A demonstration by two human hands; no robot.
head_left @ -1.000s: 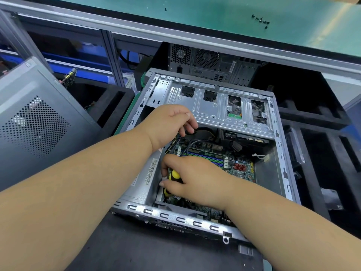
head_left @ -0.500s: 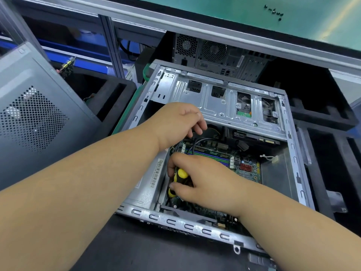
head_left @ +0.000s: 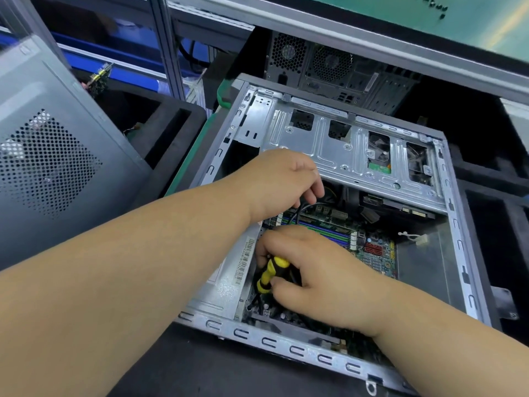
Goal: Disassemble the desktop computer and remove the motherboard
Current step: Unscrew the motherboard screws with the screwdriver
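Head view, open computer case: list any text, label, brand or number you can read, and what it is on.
None can be read.
Barcode sticker on the metal panel inside the computer case: bars and small print, too blurred.
Motherboard: any markings too small.
Dark marks on the green surface at top: not legible as text.

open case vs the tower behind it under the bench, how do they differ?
The open case lies on its side with its side panel off, motherboard exposed; the rear tower stands upright and looks closed. Both hands work inside the open case; nothing touches the rear tower. The open case sits in front, the tower under the bench. Both are grey metal.
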